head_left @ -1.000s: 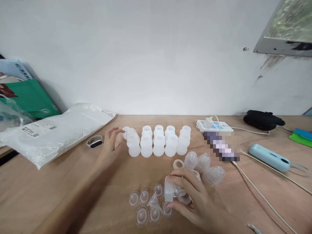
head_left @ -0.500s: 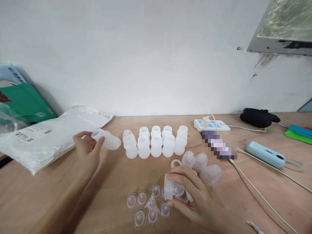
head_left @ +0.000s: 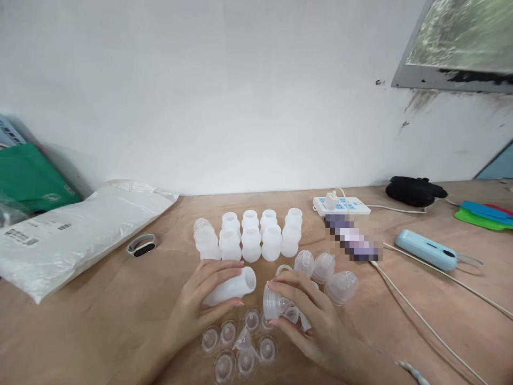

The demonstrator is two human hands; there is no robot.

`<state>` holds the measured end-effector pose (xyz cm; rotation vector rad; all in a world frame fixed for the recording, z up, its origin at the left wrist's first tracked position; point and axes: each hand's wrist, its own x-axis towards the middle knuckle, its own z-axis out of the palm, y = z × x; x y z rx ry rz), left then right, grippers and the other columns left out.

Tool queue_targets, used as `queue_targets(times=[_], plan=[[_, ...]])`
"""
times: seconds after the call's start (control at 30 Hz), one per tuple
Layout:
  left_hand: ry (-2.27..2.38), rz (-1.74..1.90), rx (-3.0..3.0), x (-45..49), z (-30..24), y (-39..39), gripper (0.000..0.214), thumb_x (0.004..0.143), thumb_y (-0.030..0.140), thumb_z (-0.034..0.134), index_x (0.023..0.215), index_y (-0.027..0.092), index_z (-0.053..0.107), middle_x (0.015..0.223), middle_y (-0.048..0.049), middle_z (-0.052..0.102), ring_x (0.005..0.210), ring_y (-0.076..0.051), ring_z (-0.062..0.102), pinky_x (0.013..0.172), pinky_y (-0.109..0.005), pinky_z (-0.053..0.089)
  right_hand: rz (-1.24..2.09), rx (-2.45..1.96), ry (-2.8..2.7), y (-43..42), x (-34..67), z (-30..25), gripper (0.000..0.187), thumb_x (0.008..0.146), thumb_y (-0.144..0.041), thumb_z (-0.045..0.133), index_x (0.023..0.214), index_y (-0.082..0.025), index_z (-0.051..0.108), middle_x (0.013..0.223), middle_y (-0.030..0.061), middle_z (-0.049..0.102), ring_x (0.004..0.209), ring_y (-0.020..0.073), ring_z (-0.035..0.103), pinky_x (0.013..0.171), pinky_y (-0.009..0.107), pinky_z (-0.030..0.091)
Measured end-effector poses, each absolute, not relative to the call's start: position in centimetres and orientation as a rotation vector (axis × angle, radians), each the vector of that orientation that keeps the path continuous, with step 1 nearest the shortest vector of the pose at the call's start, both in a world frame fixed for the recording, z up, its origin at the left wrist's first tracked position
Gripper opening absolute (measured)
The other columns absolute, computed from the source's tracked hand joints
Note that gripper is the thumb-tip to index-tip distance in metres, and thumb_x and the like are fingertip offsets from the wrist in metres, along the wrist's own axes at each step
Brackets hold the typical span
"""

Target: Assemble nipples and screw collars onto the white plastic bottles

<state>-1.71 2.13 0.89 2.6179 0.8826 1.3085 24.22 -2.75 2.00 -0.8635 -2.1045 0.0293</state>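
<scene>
My left hand [head_left: 208,302] is wrapped around a frosted white baby bottle body [head_left: 234,286], tilted on its side with its open mouth facing right. Just right of that mouth, a small gap apart, my right hand [head_left: 308,310] grips a clear ribbed bottle collar [head_left: 272,302] with a transparent teat in it. Below both hands lie several clear silicone teats [head_left: 224,366]. Upright behind them stand several more white bottle bodies [head_left: 251,246] in rows; the leftmost one carries a clear dome cap [head_left: 201,226]. Several clear domed caps [head_left: 340,287] lie beyond my right hand, near a ring [head_left: 284,268].
A white plastic parcel [head_left: 92,219] and a fitness band [head_left: 142,246] lie at left. Towards the right are a power strip [head_left: 363,207], a blurred phone [head_left: 352,238], a light blue device [head_left: 427,249], a black pouch [head_left: 414,191] and white cables [head_left: 417,310].
My left hand has brought the bottle body from the left to the middle and turned its mouth towards the collar. The fitness band has come into sight. My right hand keeps the collar.
</scene>
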Motion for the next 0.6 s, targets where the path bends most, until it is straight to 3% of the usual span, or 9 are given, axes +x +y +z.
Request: queue_targets(times=[0.3,0.6], plan=[[0.767,1.201,2.490,-0.6,0.8,1.4,0.038,0.091,0.053,0.067,0.116,0.024,0.062,0.113,-0.0096,0.078,0.095,-0.024,0.073,0.082,-0.036,0.056,0.043,-0.821,-2.101,-2.6,24.0,2.0,0.028,0.096,-0.009,0.050,0.121,-0.017,0.060,0.114,0.0103,0.074,0.112,0.0193,0.071,0.094,0.029,0.061],[0.658,1.202,2.567,0.3,2.6,0.4,0.034,0.093,0.050,0.065,0.113,0.022,0.064,0.104,-0.0081,0.073,0.089,-0.021,0.070,0.078,-0.033,0.057,0.045,-0.809,-2.127,-3.0,23.8,2.1,0.025,0.101,-0.018,0.049,0.123,-0.018,0.061,0.115,0.0105,0.073,0.108,0.0191,0.072,0.092,0.028,0.061]])
